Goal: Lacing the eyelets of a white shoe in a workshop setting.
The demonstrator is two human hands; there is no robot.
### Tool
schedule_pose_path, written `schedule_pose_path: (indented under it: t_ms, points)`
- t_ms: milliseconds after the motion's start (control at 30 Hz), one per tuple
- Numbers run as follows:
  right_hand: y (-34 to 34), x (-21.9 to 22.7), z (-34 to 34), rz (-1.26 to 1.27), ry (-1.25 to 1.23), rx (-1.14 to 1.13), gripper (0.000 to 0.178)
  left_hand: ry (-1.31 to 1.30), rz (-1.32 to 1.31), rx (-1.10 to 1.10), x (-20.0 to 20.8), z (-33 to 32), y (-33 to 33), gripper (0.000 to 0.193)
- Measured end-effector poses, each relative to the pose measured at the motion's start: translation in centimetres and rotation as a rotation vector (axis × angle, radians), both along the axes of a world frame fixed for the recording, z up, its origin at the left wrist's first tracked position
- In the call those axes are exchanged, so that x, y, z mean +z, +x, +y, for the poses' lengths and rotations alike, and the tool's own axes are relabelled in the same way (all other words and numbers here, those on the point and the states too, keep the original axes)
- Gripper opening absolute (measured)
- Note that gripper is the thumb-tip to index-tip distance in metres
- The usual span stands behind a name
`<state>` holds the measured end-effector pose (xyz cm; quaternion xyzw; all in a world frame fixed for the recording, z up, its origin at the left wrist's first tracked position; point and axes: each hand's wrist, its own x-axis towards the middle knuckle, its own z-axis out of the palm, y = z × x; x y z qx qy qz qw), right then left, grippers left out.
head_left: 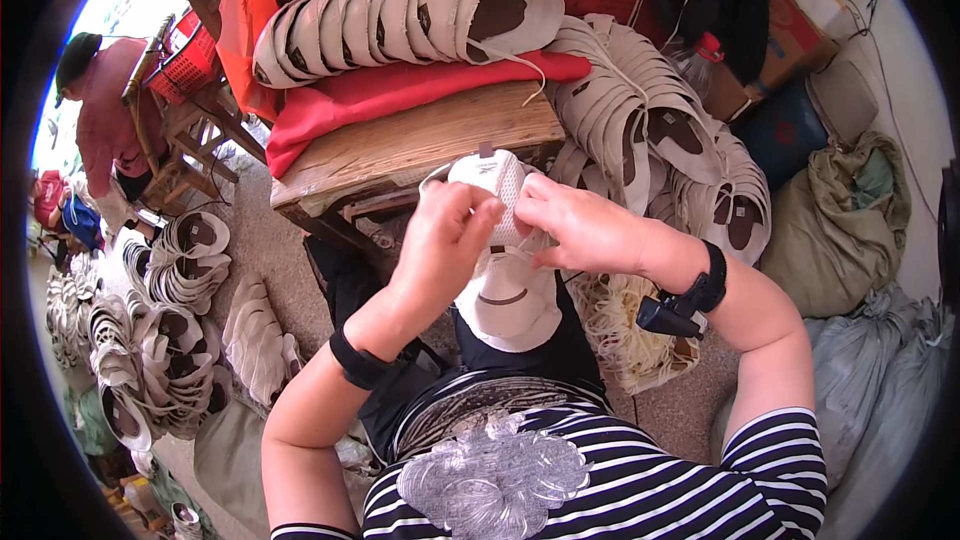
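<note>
Nearest the camera was the person's own striped shirt (640, 480), with both forearms rising from it toward a white shoe upper (505, 280) held over the lap, just in front of the wooden bench (420, 145).

Far to the left, another person in a pink top (105, 115) bent over by a chair, well apart from the work. Below them, stacks of pale shoe uppers (160, 340) lay heaped on the floor.

The left hand (440, 245) was curled closed, fingertips pinching the mesh at the top of the white shoe upper. The right hand (580, 230) was likewise closed on it from the other side, thumb and fingers pressed to the fabric; whether a lace or cord ran between the fingers could not be made out.

On the bench a row of uppers (400, 15) leaned on a red cloth (400, 90), and more uppers (650, 130) spilled down to the right, beside grey sacks (850, 230).

The likely trouble: the two pinches sat close together on soft mesh, so a hard tug could stretch or tear it, or the piece could slip off the lap. The leaning row on the bench looked liable to topple if it were bumped.
</note>
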<state>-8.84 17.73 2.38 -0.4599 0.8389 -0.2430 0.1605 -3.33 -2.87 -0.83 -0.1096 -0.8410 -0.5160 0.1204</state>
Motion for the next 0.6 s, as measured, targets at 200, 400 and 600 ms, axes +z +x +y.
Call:
schedule_pose_path:
  t_ms: [200,400,600]
  points:
    - [0.7,-2.3,0.2,0.144,-0.104,-0.049,0.040,-0.215,0.132,-0.086,-1.5,0.4,1.2,0.006]
    - [0.7,-2.8,0.6,0.099,-0.254,-0.040,0.028,-0.182,0.138,-0.037,-1.6,0.7,0.9,0.004]
    - [1.7,-3.1,-0.6,0.229,-0.118,-0.180,0.018,-0.167,0.208,0.004,-2.4,0.8,0.8,0.003]
